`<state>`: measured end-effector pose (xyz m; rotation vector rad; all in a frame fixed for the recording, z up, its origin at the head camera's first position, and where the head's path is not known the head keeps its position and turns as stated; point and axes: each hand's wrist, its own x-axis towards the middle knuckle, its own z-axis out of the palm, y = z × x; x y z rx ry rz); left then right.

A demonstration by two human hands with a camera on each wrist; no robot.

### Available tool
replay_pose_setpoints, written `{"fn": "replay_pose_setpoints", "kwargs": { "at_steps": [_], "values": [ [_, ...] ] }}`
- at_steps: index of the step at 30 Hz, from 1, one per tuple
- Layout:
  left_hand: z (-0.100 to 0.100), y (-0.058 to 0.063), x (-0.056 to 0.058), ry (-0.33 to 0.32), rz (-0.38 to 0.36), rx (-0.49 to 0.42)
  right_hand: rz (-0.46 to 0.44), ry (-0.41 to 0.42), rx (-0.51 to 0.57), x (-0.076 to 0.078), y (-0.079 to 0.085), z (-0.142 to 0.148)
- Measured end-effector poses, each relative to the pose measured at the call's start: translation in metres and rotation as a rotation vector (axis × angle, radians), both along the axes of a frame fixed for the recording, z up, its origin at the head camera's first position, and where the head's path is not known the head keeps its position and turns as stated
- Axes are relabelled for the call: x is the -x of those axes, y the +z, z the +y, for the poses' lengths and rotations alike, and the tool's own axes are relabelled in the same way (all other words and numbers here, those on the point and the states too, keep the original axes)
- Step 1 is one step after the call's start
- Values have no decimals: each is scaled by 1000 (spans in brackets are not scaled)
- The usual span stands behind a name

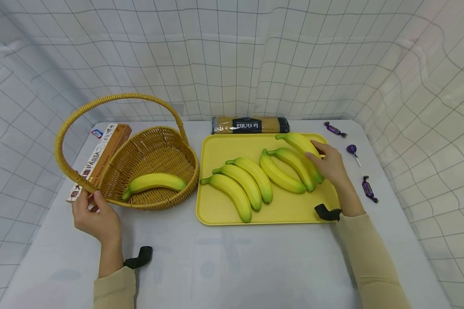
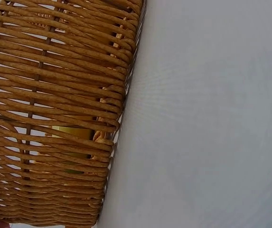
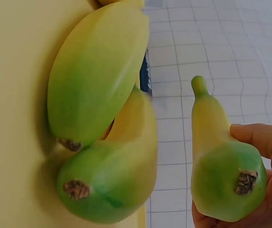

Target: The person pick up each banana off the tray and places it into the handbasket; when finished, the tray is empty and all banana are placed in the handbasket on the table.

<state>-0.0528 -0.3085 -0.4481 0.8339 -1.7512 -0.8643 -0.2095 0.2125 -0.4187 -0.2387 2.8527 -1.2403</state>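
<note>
Beyond my left hand [image 1: 98,219] lies a pasta box [image 1: 112,150], beside the basket [image 1: 151,205], whose rim I pinch near the foot of the handle [image 1: 123,96]. Right of that grip, one banana [image 1: 154,183] lies crosswise inside, with open room beyond it. The basket's right side comes close to the left edge of the tray [image 1: 220,148]; I cannot tell whether they touch. Five bananas [image 1: 251,174] rest there, between my two grips. My right hand, the nearer one [image 1: 332,165], grasps the held banana [image 1: 299,143] over the tray's right part, its stem pointing far and left, a gap parting it from its neighbours; the basket lies well left of it. Candies [image 1: 367,189] sit right of this grip, past the tray's edge.
</note>
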Motion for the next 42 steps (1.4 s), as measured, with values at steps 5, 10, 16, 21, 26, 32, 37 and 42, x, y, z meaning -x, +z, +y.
{"fn": "replay_pose_setpoints", "kwargs": {
  "at_steps": [5, 10, 16, 21, 26, 32, 37, 42],
  "values": [
    [-1, -1, -2, -28, 7, 24, 27, 40, 35, -1, 4, -13],
    [-2, -1, -4, -60, 20, 54, 48, 86, 80, -3, 11, -28],
    [-3, -2, -4, -53, 22, 47, 62, 137, 76, -4, 22, -58],
    [-3, -2, -3, -37, 16, 33, 51, 183, 90, -3, 31, -87],
    [-4, -2, -4, -42, 19, 47, 51, 246, 114, -4, 40, -116],
    [-4, -3, -3, -31, 11, 34, 62, 311, 117, -6, 46, -149],
    [-5, -4, -1, -7, -1, 5, 84, 369, 115, -8, 44, -177],
    [-3, -3, 0, -2, -3, 4, 98, 411, 128, -10, 41, -207]
  ]
}}
